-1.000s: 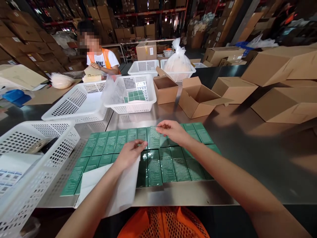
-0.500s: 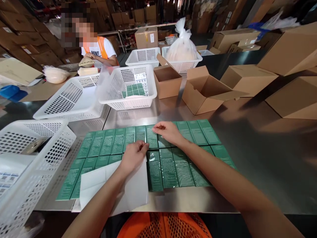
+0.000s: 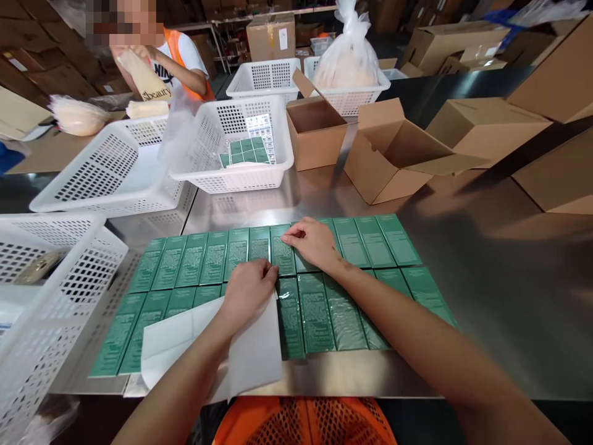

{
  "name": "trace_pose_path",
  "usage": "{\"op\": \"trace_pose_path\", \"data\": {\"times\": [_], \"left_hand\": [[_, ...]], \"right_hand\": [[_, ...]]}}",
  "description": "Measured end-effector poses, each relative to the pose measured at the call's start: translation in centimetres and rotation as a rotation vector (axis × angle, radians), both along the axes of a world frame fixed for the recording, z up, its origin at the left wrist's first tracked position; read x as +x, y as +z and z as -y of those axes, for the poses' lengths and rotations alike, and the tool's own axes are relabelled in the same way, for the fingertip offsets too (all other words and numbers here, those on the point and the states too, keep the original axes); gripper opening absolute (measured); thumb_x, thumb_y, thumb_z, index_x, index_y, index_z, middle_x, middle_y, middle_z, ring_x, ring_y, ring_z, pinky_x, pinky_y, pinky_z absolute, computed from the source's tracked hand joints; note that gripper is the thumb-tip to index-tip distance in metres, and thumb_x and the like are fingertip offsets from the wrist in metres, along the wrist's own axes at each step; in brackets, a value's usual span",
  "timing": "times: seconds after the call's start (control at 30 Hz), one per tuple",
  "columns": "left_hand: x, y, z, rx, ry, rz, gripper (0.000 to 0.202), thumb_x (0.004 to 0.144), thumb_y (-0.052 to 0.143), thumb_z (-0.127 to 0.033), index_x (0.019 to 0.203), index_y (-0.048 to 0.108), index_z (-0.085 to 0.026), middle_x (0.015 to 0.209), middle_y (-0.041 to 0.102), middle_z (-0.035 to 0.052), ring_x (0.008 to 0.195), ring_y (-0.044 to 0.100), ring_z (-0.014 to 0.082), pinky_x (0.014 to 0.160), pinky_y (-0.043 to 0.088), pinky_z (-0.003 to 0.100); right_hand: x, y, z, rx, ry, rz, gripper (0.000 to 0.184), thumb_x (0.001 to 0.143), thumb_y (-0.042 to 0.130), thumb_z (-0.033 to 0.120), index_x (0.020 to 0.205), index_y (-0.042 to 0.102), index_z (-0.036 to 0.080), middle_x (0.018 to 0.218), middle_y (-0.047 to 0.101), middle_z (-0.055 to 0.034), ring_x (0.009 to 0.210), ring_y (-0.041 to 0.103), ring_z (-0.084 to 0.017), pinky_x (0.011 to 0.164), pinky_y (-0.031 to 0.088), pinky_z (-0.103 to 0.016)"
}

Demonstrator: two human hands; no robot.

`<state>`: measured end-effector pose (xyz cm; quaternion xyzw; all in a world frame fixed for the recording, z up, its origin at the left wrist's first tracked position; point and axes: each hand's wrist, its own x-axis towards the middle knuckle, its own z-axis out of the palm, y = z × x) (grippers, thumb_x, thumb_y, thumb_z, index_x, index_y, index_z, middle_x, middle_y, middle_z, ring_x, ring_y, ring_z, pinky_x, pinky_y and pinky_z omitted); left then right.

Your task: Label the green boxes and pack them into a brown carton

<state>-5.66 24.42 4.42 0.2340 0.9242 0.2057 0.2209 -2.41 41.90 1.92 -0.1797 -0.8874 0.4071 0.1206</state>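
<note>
Two rows of green printed boxes (image 3: 316,312) lie side by side on the metal table, some with shiny film. My left hand (image 3: 250,287) is closed on the upper corner of a white paper sheet (image 3: 257,355), which lies bent across the near row on the left. Just to the right, my right hand (image 3: 311,244) hovers at the far row with thumb and forefinger pinched over one box. Anything between those fingertips is too small to make out.
Ahead stands a white basket (image 3: 227,176) with green-and-white sheets inside. More white baskets (image 3: 99,204) flank the left side. Open cardboard boxes (image 3: 319,148) line the back right. Across the table, a co-worker in an orange vest (image 3: 173,46) holds a beige bag (image 3: 151,83).
The view has tilted down slightly, and both of my hands stay almost in place over the green boxes. The co-worker has raised the beige bag and spread it out.
</note>
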Motion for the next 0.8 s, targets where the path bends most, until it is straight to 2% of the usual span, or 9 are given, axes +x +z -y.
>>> {"op": "trace_pose_path", "data": {"times": [0.23, 0.3, 0.33, 0.43, 0.53, 0.6, 0.67, 0.73, 0.8], "left_hand": [[0.1, -0.2, -0.2, -0.046, -0.024, -0.074, 0.029, 0.089, 0.046, -0.035, 0.065, 0.055, -0.021, 0.062, 0.058, 0.0045, 0.066, 0.053, 0.0215, 0.06, 0.027, 0.031], [0.1, -0.2, -0.2, -0.054, -0.029, -0.098, 0.028, 0.089, 0.047, -0.035, 0.069, 0.059, -0.02, 0.064, 0.061, 0.0064, 0.067, 0.055, 0.0229, 0.06, 0.026, 0.031], [0.2, -0.2, -0.2, -0.053, -0.03, -0.108, 0.027, 0.089, 0.047, -0.034, 0.07, 0.06, -0.02, 0.064, 0.061, 0.0068, 0.067, 0.056, 0.0233, 0.059, 0.026, 0.031], [0.5, -0.2, 0.0, -0.026, -0.028, -0.133, 0.025, 0.087, 0.048, -0.031, 0.068, 0.06, -0.021, 0.063, 0.061, 0.006, 0.066, 0.057, 0.0232, 0.058, 0.025, 0.03], [0.8, 0.4, 0.3, 0.04, 0.017, -0.178, 0.028, 0.09, 0.049, -0.038, 0.07, 0.062, -0.022, 0.062, 0.062, 0.0038, 0.064, 0.056, 0.0215, 0.058, 0.026, 0.029], [0.9, 1.2, 0.7, 0.086, 0.097, -0.238, 0.034, 0.094, 0.043, -0.045, 0.08, 0.064, -0.023, 0.062, 0.061, 0.0024, 0.061, 0.054, 0.0204, 0.058, 0.026, 0.029], [0.8, 2.4, 1.2, 0.156, 0.211, -0.321, 0.038, 0.097, 0.037, -0.049, 0.089, 0.064, -0.022, 0.063, 0.062, 0.0018, 0.06, 0.053, 0.0193, 0.06, 0.028, 0.029], [0.6, 3.9, 1.8, 0.289, 0.328, -0.41, 0.038, 0.097, 0.039, -0.049, 0.09, 0.064, -0.021, 0.067, 0.063, 0.0019, 0.061, 0.054, 0.018, 0.062, 0.031, 0.029], [0.3, 5.4, 2.3, 0.475, 0.43, -0.493, 0.035, 0.095, 0.045, -0.047, 0.087, 0.064, -0.02, 0.07, 0.065, 0.0022, 0.064, 0.056, 0.0169, 0.064, 0.035, 0.028]], "right_hand": [[0.2, -0.1, 0.6, 0.057, -0.027, 0.017, 0.01, 0.082, 0.073, 0.032, 0.076, 0.075, 0.024, 0.083, 0.061, -0.0013, 0.072, 0.055, -0.015, 0.067, 0.04, -0.029], [0.4, -0.2, 0.8, 0.091, -0.053, -0.002, 0.012, 0.081, 0.074, 0.034, 0.09, 0.077, 0.026, 0.093, 0.06, -0.002, 0.071, 0.054, -0.015, 0.068, 0.042, -0.029], [0.5, -0.3, 0.8, 0.101, -0.068, -0.007, 0.027, 0.08, 0.075, 0.034, 0.106, 0.075, 0.028, 0.099, 0.059, -0.0027, 0.07, 0.054, -0.014, 0.069, 0.043, -0.03], [0.3, -0.4, 0.6, 0.099, -0.08, 0.014, 0.07, 0.077, 0.076, 0.033, 0.143, 0.05, 0.031, 0.107, 0.056, -0.0048, 0.071, 0.054, -0.015, 0.072, 0.046, -0.032], [-0.3, -0.2, 0.0, -0.019, -0.066, 0.05, 0.065, 0.081, 0.07, 0.026, 0.143, 0.05, 0.027, 0.093, 0.06, -0.0025, 0.076, 0.056, -0.017, 0.077, 0.046, -0.032], [-0.1, 0.7, -0.1, -0.119, -0.056, 0.066, 0.057, 0.084, 0.066, 0.027, 0.139, 0.052, 0.022, 0.084, 0.062, -0.0006, 0.076, 0.058, -0.016, 0.077, 0.047, -0.031], [1.0, 2.2, 0.3, -0.217, -0.02, 0.068, 0.051, 0.088, 0.063, 0.037, 0.135, 0.053, 0.019, 0.084, 0.064, -0.0012, 0.077, 0.061, -0.016, 0.075, 0.05, -0.031], [3.4, 4.0, 1.5, -0.331, 0.102, 0.042, 0.052, 0.089, 0.061, 0.048, 0.132, 0.052, 0.02, 0.095, 0.067, -0.0051, 0.083, 0.064, -0.018, 0.076, 0.052, -0.033], [6.5, 5.5, 3.2, -0.43, 0.291, 0.003, 0.064, 0.082, 0.067, 0.055, 0.135, 0.049, 0.024, 0.11, 0.066, -0.0093, 0.094, 0.065, -0.022, 0.081, 0.054, -0.038]]}}
